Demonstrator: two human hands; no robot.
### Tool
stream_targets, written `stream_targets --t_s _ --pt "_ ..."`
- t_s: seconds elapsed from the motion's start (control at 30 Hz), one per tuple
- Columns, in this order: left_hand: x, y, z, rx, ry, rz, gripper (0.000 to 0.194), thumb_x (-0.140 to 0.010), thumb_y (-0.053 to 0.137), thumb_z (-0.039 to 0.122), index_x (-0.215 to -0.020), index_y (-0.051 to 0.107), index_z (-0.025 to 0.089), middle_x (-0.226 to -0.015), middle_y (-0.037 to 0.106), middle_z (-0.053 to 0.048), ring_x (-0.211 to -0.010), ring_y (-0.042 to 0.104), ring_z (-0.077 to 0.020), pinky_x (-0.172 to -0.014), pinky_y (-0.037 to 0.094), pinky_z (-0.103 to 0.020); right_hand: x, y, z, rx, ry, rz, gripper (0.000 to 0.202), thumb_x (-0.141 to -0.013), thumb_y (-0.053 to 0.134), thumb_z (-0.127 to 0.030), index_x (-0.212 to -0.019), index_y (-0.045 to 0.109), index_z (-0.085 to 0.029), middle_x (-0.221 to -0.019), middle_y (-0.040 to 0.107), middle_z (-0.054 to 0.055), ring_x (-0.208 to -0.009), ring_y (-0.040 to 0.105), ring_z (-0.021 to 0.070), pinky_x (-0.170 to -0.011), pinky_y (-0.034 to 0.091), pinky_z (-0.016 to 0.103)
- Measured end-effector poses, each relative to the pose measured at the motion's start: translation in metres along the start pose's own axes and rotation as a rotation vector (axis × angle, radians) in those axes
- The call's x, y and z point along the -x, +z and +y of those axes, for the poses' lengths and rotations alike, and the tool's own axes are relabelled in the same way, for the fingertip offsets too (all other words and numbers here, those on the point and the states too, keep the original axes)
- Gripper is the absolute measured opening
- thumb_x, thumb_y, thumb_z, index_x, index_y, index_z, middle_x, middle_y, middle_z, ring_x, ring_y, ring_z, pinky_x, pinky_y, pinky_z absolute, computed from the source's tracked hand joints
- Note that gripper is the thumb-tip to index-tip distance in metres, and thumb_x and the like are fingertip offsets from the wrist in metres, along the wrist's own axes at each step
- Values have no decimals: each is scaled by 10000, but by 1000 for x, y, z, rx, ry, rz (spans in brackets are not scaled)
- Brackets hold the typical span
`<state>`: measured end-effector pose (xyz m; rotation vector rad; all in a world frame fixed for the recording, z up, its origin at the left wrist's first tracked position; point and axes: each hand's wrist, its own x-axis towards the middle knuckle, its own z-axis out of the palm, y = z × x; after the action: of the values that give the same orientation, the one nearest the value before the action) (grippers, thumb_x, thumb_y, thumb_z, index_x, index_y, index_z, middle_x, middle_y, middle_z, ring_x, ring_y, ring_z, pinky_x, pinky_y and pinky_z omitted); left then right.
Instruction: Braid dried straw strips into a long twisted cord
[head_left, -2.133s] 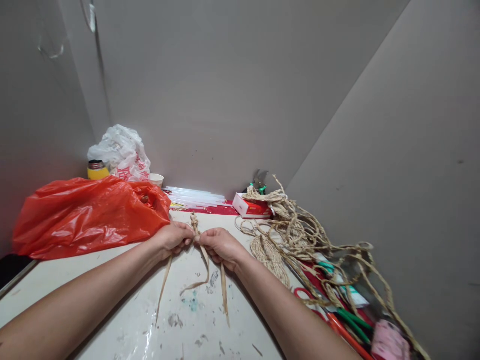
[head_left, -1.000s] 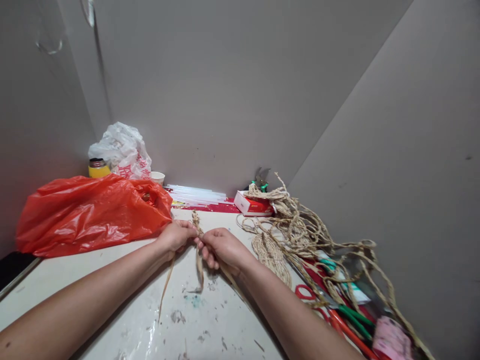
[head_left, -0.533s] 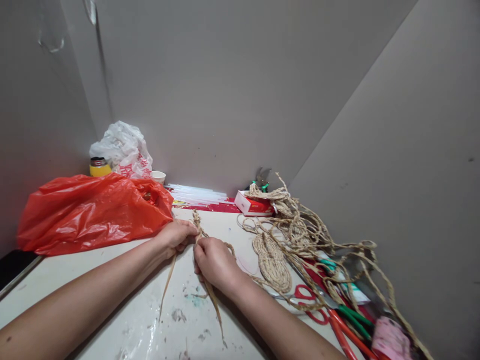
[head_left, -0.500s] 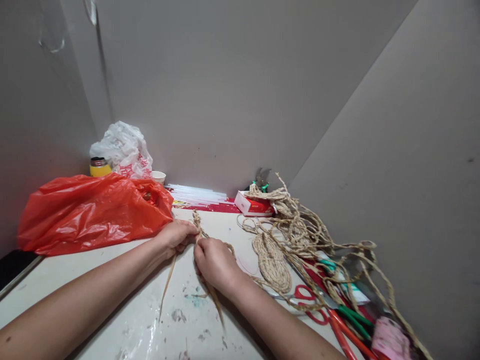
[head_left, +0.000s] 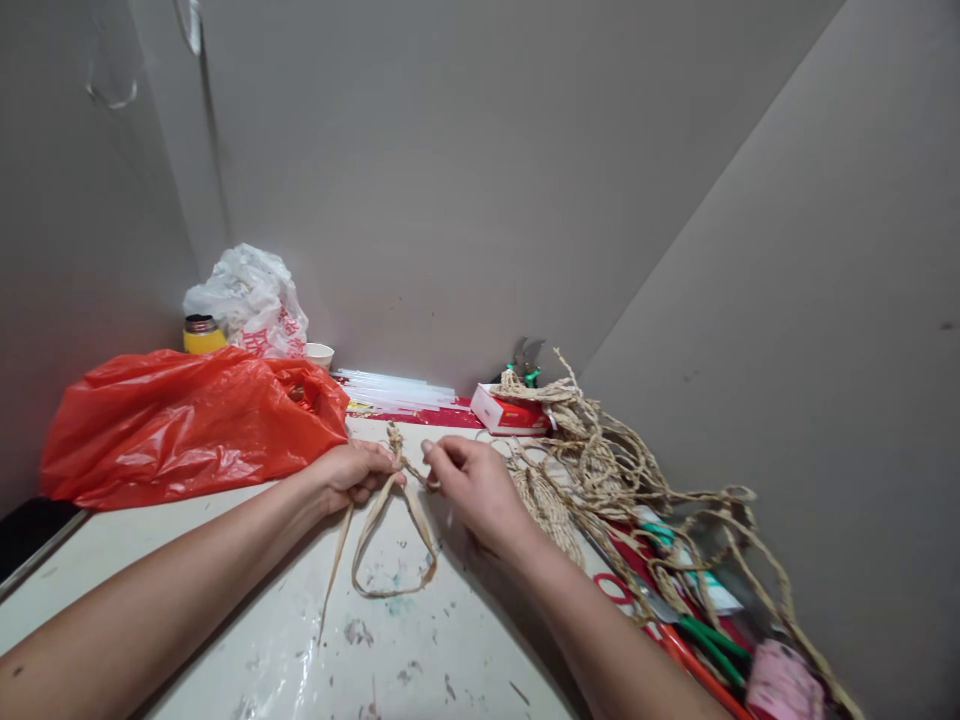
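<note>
Left hand (head_left: pixel 351 474) pinches a fiber cord (head_left: pixel 394 440) near the table's (head_left: pixel 255 620) far edge; right hand (head_left: pixel 481 492), now farther off, curls, grip unclear.

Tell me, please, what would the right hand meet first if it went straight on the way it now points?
Pointing leftward, the right hand would probably meet the braided fibre piece first, with the left hand just beyond, though depth is hard to judge from one view.

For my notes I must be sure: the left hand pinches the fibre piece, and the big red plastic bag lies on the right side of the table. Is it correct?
Not quite: the big red plastic bag lies on the left side of the table, as the head view shows. The left hand does pinch the fibre piece.
</note>
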<state>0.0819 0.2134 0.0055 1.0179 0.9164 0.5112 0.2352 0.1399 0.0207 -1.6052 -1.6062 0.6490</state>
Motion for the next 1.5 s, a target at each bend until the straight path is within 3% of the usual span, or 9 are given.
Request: stream_targets --t_s 0.07,0.27,0.5,0.73,0.97,1.07,1.17,1.3,1.5 --pt "0 -1 1 13 -17 -21 257 -542 687 202 -705 498 144 -637 649 -24 -331 163 20 -374 20 -179 -8 4 5 -212 90 -9 268 -828 499 -372 -762 620 -142 -696 635 38 -604 551 129 -522 395 210" --pt "2 -2 2 26 -23 -40 290 -532 702 174 -747 508 153 -509 577 30 -319 163 19 -378 10 -174 -10 22 -1 -686 449 -287 187 -844 478 -276 -776 578 -134 -610 579 14 -489 526 93 -463 427 194" --pt "1 -3 2 11 -18 -42 303 -533 710 194 -765 520 151 -522 589 21 -332 173 19 -384 19 -166 -16 16 1 -775 524 -431 166 -831 496 -225 -700 527 -128 -516 375 -75 -350 230 10 -315 128 118" --pt "-2 -7 2 -59 31 -83 271 -565 692 230 -772 538 145 -615 638 -12 -345 201 8 -375 55 -178 -22 15 8 -745 587 -507 224 -862 464 -317 -721 519 -152 -473 298 -98 -333 160 23 -305 90 129" --pt "4 -5 4 -378 144 -47 216 -621 638 247 -811 618 146 -560 573 39 -384 296 -34 -393 174 -183 -22 18 9 -763 579 -465 174 -794 468 -193 -627 481 -146 -456 304 -99 -327 151 14 -311 89 127" --pt "6 -9 6 -651 248 -6 111 -663 576 237 -691 639 150 -512 550 38 -428 366 -61 -444 247 -186 -20 23 8 -734 578 -386 205 -772 464 -173 -569 439 -161 -404 315 -98 -302 159 17 -301 90 140" --pt "12 -9 11 -910 301 49 158 -689 536 244 -565 588 162 -484 548 15 -456 425 -97 -467 268 -203 -17 27 6 -713 574 -321 191 -767 463 -165 -578 490 -150 -352 309 -102 -282 158 21 -293 87 150" --pt "25 4 11 -1083 336 179 182 -718 516 257 -557 561 185 -499 548 -15 -476 446 -136 -487 263 -232 -15 30 4 -747 576 -296 238 -770 498 -215 -546 433 -171 -335 299 -108 -284 165 20 -298 90 151" --pt "42 32 -9 -1145 413 288 40 -672 577 165 -653 607 183 -557 541 -52 -524 477 -182 -565 295 -267 -14 28 5 -844 596 -334 290 -728 547 -216 -531 336 -187 -369 299 -112 -313 158 8 -319 71 139"
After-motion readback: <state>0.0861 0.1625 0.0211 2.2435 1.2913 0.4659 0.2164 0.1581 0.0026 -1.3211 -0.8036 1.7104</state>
